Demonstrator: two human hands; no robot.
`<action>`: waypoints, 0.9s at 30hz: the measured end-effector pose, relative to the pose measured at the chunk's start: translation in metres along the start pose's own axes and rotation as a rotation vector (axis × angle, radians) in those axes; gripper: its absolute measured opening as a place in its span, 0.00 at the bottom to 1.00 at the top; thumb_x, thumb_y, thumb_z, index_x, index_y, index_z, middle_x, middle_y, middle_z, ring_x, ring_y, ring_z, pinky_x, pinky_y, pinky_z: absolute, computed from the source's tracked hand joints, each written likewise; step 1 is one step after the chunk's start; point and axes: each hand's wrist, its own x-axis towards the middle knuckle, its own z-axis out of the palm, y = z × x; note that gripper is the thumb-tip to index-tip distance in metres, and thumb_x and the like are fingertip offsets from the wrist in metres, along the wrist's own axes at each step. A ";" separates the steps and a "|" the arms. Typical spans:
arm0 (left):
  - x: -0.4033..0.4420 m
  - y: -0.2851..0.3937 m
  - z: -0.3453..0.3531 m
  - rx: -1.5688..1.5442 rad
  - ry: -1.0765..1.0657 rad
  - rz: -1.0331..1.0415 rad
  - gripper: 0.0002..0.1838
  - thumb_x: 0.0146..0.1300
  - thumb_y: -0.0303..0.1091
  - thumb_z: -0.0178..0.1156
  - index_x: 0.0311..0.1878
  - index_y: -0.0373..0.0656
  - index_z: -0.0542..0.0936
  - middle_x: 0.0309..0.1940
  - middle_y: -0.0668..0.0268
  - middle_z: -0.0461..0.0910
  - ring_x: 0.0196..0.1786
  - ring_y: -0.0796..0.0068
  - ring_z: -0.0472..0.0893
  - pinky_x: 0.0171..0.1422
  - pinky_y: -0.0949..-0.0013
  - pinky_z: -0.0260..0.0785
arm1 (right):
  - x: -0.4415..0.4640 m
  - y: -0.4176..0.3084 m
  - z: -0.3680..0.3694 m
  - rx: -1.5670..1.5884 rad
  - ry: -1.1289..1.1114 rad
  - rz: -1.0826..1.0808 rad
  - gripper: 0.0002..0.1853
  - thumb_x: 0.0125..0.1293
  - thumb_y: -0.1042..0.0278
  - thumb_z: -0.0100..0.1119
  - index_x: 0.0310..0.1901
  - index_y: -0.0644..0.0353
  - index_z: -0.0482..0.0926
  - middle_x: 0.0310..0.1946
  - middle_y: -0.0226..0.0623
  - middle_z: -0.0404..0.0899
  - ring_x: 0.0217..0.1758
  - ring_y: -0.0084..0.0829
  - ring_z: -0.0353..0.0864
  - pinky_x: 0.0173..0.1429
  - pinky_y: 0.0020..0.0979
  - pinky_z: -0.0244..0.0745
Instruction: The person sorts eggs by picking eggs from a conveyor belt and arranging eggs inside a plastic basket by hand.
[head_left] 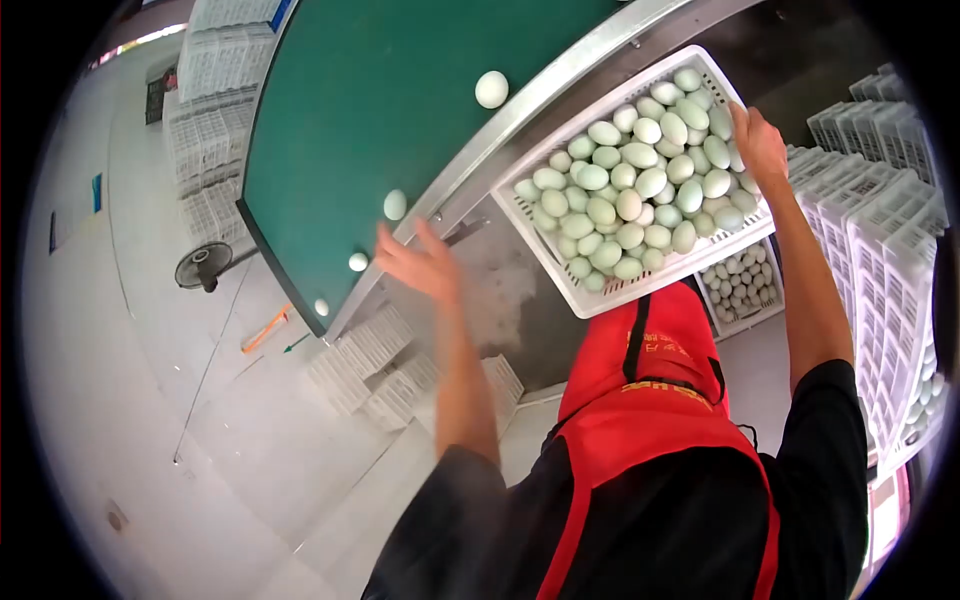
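Note:
A white plastic crate [540,255] full of pale green and whitish eggs is tilted in front of my body. My right hand [760,145] is closed on its right rim. Over the metal edge of the green table, my left hand [420,265] reaches out with its fingers apart and nothing in them, slightly blurred. Just beyond its fingertips lies one egg [395,205] on the green surface [370,100]. Another egg [358,262] rests to the left of that hand, and a third [321,307] is near the table's corner. Farther up the table sits a whiter egg [491,89].
A second crate of eggs [740,285] stands low beside my red apron. Tall stacks of white crates [870,230] rise close at my right. More crates [370,360] lie below the table's corner, others [210,130] behind it. A black fan [203,266] stands at the left.

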 end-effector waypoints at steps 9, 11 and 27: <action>0.089 -0.097 0.075 -0.152 -0.278 0.099 0.17 0.74 0.46 0.63 0.46 0.39 0.83 0.43 0.53 0.84 0.44 0.56 0.83 0.51 0.56 0.75 | 0.002 0.001 0.008 -0.054 0.074 -0.051 0.36 0.77 0.30 0.42 0.51 0.62 0.80 0.47 0.63 0.85 0.55 0.66 0.82 0.59 0.59 0.76; 0.091 -0.073 0.076 -0.317 -0.377 0.009 0.17 0.74 0.45 0.63 0.43 0.37 0.81 0.37 0.55 0.84 0.39 0.60 0.82 0.48 0.59 0.75 | 0.007 0.006 0.012 -0.065 0.078 -0.043 0.36 0.77 0.30 0.43 0.52 0.63 0.80 0.47 0.62 0.85 0.55 0.65 0.82 0.60 0.58 0.76; 0.042 0.087 0.006 -0.555 -1.042 0.055 0.25 0.57 0.39 0.79 0.56 0.37 0.87 0.44 0.67 0.88 0.44 0.77 0.84 0.51 0.68 0.78 | -0.002 0.003 0.003 -0.047 0.035 -0.037 0.37 0.75 0.28 0.46 0.49 0.63 0.79 0.46 0.62 0.85 0.54 0.64 0.83 0.58 0.56 0.76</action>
